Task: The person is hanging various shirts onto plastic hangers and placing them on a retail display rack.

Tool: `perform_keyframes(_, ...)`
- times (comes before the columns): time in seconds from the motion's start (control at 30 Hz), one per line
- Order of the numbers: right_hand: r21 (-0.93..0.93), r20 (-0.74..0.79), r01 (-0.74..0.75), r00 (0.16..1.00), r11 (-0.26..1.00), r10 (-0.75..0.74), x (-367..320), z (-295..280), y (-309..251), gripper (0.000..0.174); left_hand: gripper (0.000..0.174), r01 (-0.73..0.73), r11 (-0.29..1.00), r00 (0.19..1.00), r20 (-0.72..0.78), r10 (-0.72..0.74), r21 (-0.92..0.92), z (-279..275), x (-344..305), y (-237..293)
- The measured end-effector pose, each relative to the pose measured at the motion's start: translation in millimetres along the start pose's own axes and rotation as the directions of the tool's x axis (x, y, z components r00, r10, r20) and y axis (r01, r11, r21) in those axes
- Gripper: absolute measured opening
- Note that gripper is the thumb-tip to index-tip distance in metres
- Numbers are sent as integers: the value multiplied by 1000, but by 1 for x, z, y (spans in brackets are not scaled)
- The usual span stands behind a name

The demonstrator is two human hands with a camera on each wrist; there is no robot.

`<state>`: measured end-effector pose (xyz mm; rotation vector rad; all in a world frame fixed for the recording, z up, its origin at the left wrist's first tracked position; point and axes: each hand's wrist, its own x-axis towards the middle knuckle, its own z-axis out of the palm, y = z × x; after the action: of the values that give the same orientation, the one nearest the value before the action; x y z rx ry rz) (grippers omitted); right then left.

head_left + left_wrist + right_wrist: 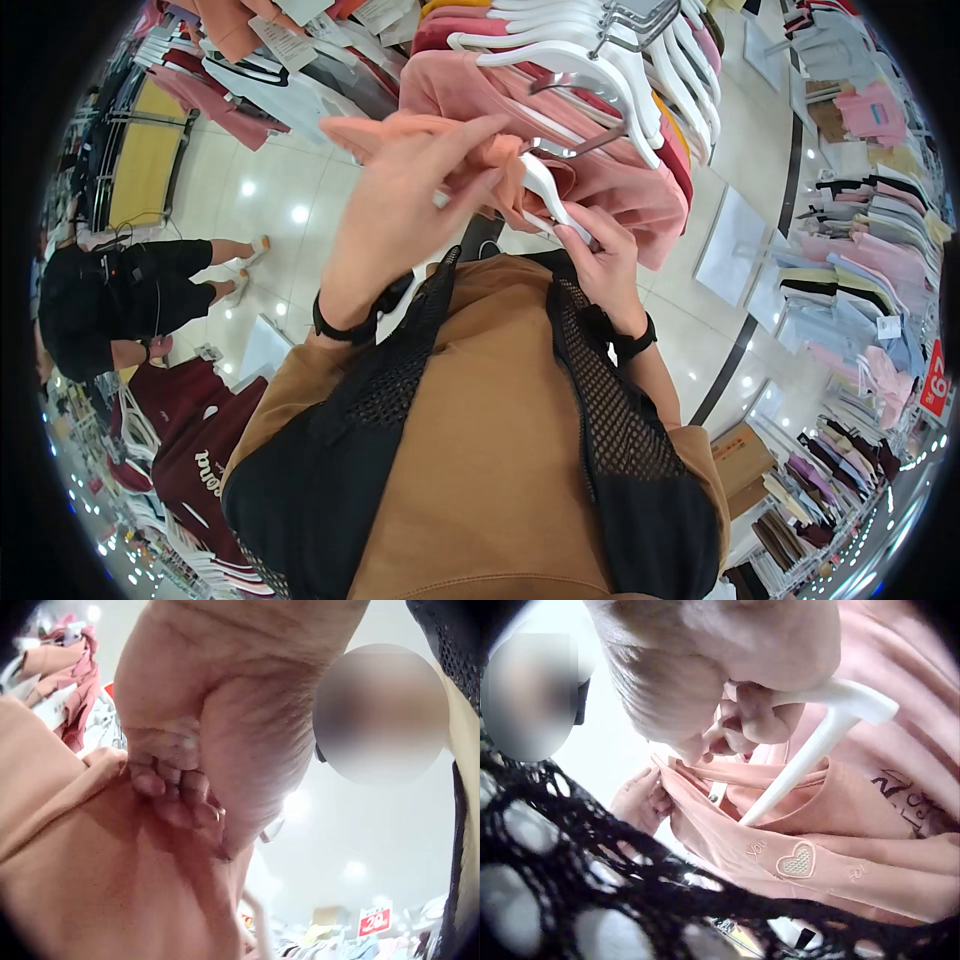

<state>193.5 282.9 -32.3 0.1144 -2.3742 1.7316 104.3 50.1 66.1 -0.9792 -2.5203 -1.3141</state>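
Note:
My left hand (400,205) pinches the collar of a peach sweatshirt (365,135), whose cloth hangs below the curled fingers in the left wrist view. A white hanger (541,187) is held by my right hand (607,265), thumb and fingers bent round its arm. In the right wrist view one part of the hanger (799,761) runs down into the neck opening, while its blunt end sticks out over the cloth. An embroidered heart (796,859) with lettering shows on the sweatshirt's front. The far side of the hanger is hidden inside the garment.
Right in front is a rack of pink and red garments (440,85) on white hangers (600,70) with metal hooks. Maroon sweatshirts (185,430) hang at the lower left. A person in black (80,310) stands at the left. Clothes displays (870,250) line the right side.

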Motion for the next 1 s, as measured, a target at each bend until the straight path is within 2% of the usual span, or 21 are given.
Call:
perform_keyframes(0.03,8,23,4,1000,1000,-4,-2,-2,-1,26,49,-104,967,994,1,107,231,-3,3,-6)
perform_keyframes(0.07,9,16,2,1000,1000,-2,-2,-3,0,26,47,-138,929,987,-31,158,342,-7,8,-5)
perform_keyframes(0.1,69,12,31,999,997,-32,-1,-3,1,27,47,-144,929,986,-24,162,340,-11,11,-6)
perform_keyframes(0.17,129,2,63,998,990,-63,-1,-5,0,27,44,-225,832,964,-9,266,507,-17,16,-8)
perform_keyframes(0.2,151,45,27,998,988,-34,-1,-7,-3,27,40,-290,872,950,8,312,395,-18,22,-8)
perform_keyframes(0.23,170,88,-8,996,985,-8,0,-8,-7,28,40,-296,870,949,13,316,394,-19,21,-7)
perform_keyframes(0.27,171,82,-6,997,985,-8,2,-11,-11,28,40,-214,902,977,69,203,374,-19,18,-6)
perform_keyframes(0.3,174,182,-125,979,977,93,4,-15,-14,27,40,-128,924,988,127,88,359,-19,17,-6)
perform_keyframes(0.33,167,279,-242,941,956,190,6,-18,-15,26,40,-136,924,987,134,93,357,-20,18,-6)
perform_keyframes(0.37,170,271,-243,943,955,191,9,-19,-9,26,39,-164,929,983,132,127,331,-20,19,-5)
perform_keyframes(0.43,384,361,-69,929,921,-81,16,-22,6,30,38,-196,934,977,138,161,299,-23,19,-2)
perform_keyframes(0.53,460,523,-362,848,811,82,28,-26,11,51,38,-101,986,960,273,61,135,-31,14,-1)
perform_keyframes(0.6,419,565,-426,814,802,137,35,-22,16,49,28,12,985,988,155,15,-169,-33,9,-5)
perform_keyframes(0.67,189,571,-30,816,981,-85,33,-4,44,42,27,22,984,997,83,-7,-179,-49,4,-5)
perform_keyframes(0.7,190,570,-31,817,981,-85,30,1,42,42,26,30,981,1000,5,-30,-189,-56,2,-7)
perform_keyframes(0.77,-187,420,133,907,973,-44,18,11,33,38,20,23,972,997,-70,-41,-234,-66,-5,-16)
perform_keyframes(0.8,-132,448,236,880,963,-155,23,5,9,35,18,110,974,988,-83,-128,-197,-73,-8,-19)
perform_keyframes(0.83,-132,449,235,880,963,-153,24,4,7,35,16,196,967,972,-99,-214,-162,-78,-10,-21)
perform_keyframes(0.9,-194,360,225,922,955,-144,24,1,3,27,14,206,966,959,-166,-230,-154,-82,-15,-30)
perform_keyframes(0.97,-265,304,258,937,929,-174,22,-5,-9,22,14,145,987,947,-280,-158,-68,-89,-22,-45)
perform_keyframes(1.0,-280,278,271,941,921,-192,22,-9,-11,21,15,88,994,962,-252,-100,-60,-93,-22,-50)
